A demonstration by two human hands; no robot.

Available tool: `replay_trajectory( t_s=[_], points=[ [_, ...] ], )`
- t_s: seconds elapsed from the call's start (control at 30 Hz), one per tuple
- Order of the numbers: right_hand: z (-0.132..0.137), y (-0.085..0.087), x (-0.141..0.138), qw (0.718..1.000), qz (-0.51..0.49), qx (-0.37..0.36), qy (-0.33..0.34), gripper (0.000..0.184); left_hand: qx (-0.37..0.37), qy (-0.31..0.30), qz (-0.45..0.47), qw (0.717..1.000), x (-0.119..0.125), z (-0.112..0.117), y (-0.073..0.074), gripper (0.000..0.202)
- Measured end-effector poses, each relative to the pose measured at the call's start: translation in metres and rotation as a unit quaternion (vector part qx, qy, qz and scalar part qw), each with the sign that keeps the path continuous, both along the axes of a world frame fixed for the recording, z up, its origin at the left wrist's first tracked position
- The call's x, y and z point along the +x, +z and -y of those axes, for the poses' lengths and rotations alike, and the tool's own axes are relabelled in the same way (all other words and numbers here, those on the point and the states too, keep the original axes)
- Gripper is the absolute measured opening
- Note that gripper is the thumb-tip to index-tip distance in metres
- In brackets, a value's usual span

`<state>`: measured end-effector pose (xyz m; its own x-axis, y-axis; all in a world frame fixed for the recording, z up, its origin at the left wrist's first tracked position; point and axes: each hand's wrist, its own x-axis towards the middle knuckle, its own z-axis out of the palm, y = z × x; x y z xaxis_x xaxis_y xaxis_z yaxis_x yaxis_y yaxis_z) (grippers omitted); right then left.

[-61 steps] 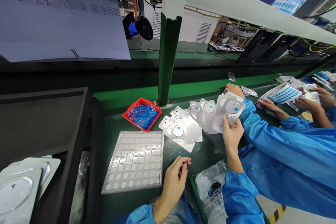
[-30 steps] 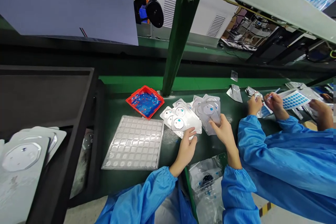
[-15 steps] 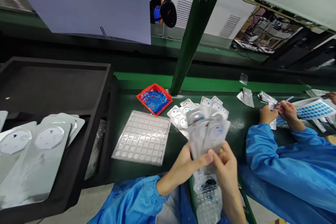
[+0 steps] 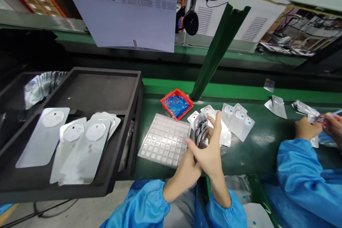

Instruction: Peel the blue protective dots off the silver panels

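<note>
A stack of flat silver-grey pouches (image 4: 201, 128) stands edge-on between my two hands above the table. My left hand (image 4: 185, 169) is closed round its lower end. My right hand (image 4: 211, 149) spans the stack with thumb and fingers; the index finger points up and the other fingertips bend against its side. Behind the stack, more pouches with round discs and blue dots (image 4: 239, 115) lie fanned on the green table. To the left is a clear plastic tray of small square cells (image 4: 165, 139), partly covered by my hands.
A red tray (image 4: 176, 104) holds small blue and red bits. Black trays (image 4: 107, 96) at left carry large silver pouches (image 4: 94, 142). A green post (image 4: 219, 53) rises behind the table. At right, a co-worker's hands (image 4: 307, 128) handle similar pieces; a green bin (image 4: 258, 188) sits below.
The stack has turned from facing me to edge-on, and its pieces are closer together. My right hand has moved up from the lower end to its side. The view has shifted left.
</note>
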<state>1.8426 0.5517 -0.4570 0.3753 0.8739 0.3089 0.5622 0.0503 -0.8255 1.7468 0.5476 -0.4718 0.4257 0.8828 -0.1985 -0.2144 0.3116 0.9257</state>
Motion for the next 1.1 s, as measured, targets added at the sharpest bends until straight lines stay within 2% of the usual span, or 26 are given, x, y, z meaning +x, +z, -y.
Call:
replay_trajectory(
  t_s=[0.1,0.17,0.27,0.37,0.43,0.47,0.57,0.67,0.77,0.87,0.9,0.97,1.03,1.1],
  points=[
    [-0.014,-0.005,0.0,0.999,-0.016,0.024,-0.043,0.086,0.015,0.005,0.004,1.0,0.003,0.0,-0.004,0.041],
    [-0.017,-0.005,0.002,0.998,0.0,0.058,-0.033,0.073,0.034,0.016,-0.005,0.999,0.005,-0.001,-0.009,0.041],
    [-0.014,-0.002,0.007,0.986,0.018,0.164,0.014,0.067,0.098,0.016,-0.016,0.995,0.01,-0.004,-0.018,0.039],
    [-0.007,-0.001,0.015,0.966,0.047,0.249,0.056,0.077,0.142,0.027,-0.022,0.989,0.013,-0.007,-0.027,0.038],
    [0.0,-0.004,0.021,0.961,0.103,0.249,0.061,0.08,0.154,0.032,-0.028,0.987,0.013,-0.007,-0.032,0.036],
    [0.004,-0.006,0.024,0.959,0.135,0.242,0.057,0.076,0.158,0.032,-0.031,0.986,0.013,-0.007,-0.034,0.035],
    [0.016,-0.011,0.03,0.955,0.18,0.232,0.038,0.049,0.163,0.025,-0.037,0.986,0.014,-0.003,-0.039,0.036],
    [0.022,-0.006,0.03,0.966,0.145,0.213,0.033,0.029,0.163,0.012,-0.05,0.985,0.016,0.001,-0.04,0.044],
    [0.022,0.008,0.025,0.976,0.112,0.185,-0.02,0.005,0.167,-0.003,-0.063,0.984,0.016,0.005,-0.031,0.051],
    [0.019,0.022,0.02,0.974,0.061,0.185,-0.114,0.025,0.178,-0.043,-0.046,0.982,0.008,0.011,-0.013,0.051],
    [0.019,0.025,0.018,0.979,0.041,0.17,-0.108,0.027,0.17,-0.053,-0.039,0.983,0.003,0.012,-0.007,0.045],
    [0.019,0.028,0.016,0.992,0.006,0.118,-0.036,0.028,0.102,-0.07,-0.034,0.992,-0.012,0.013,0.005,0.029],
    [0.021,0.027,0.014,0.996,0.0,0.076,0.04,0.042,-0.014,-0.085,-0.034,0.996,-0.03,0.011,0.015,0.045],
    [0.022,0.023,0.012,0.995,0.045,0.08,0.047,0.043,-0.112,-0.101,-0.02,0.988,-0.048,0.005,0.022,0.064]
  ],
)
